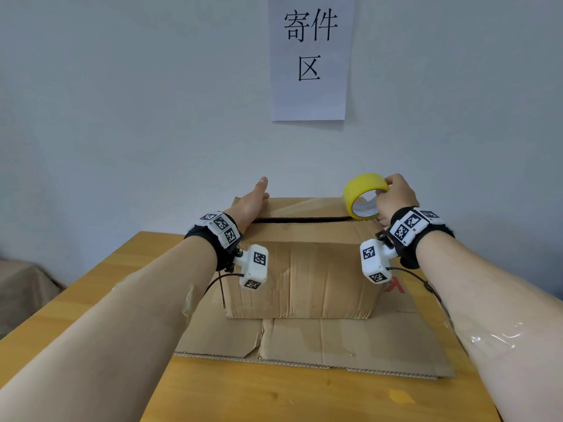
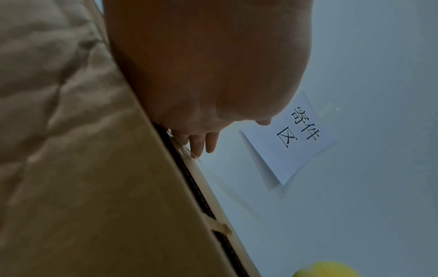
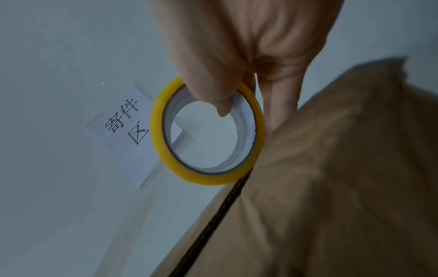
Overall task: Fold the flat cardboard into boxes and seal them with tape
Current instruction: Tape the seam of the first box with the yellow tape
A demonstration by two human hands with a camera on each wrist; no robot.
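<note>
A brown cardboard box (image 1: pixel 304 278) stands folded on the table, its top flaps closed with a dark seam (image 1: pixel 301 220) between them. My left hand (image 1: pixel 254 199) lies flat on the far top flap at the box's left end, fingers straight and thumb raised. My right hand (image 1: pixel 396 194) grips a yellow tape roll (image 1: pixel 364 194) at the box's right top corner, thumb inside the core. The right wrist view shows the tape roll (image 3: pixel 206 174) standing on edge against the flap (image 3: pixel 331 178). The left wrist view shows my palm (image 2: pixel 201 75) pressing on the flap (image 2: pixel 94 187).
A flat sheet of cardboard (image 1: pixel 304 342) lies under the box on the wooden table (image 1: pixel 91 287). A white paper sign (image 1: pixel 309 56) hangs on the wall close behind. A covered object (image 1: pixel 21 287) sits low to the left of the table.
</note>
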